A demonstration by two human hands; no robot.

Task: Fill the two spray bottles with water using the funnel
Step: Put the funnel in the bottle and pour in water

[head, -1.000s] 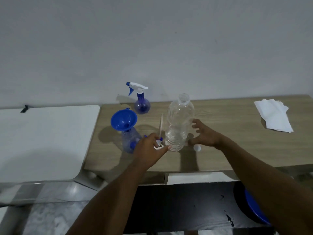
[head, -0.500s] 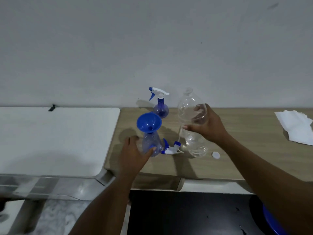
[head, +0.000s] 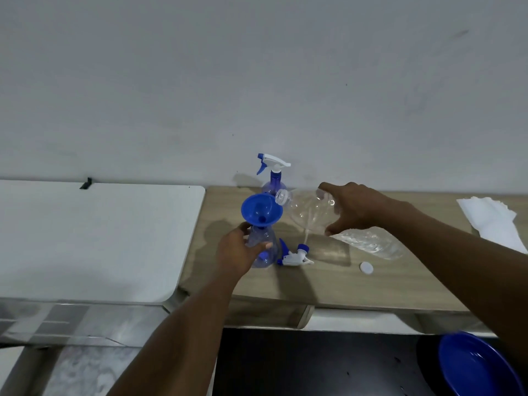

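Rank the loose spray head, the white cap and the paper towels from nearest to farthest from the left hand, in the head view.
1. The loose spray head: lying on the table just right of the left hand.
2. The white cap: farther right, nearer the table's front edge.
3. The paper towels: at the table's far right end.

Water bottle [head: 305,210]: held tilted by right hand [head: 360,207], mouth at funnel [head: 261,208] rim. Funnel sat in spray bottle [head: 264,248] near table's [head: 343,287] left edge; left hand [head: 237,252] gripped it.
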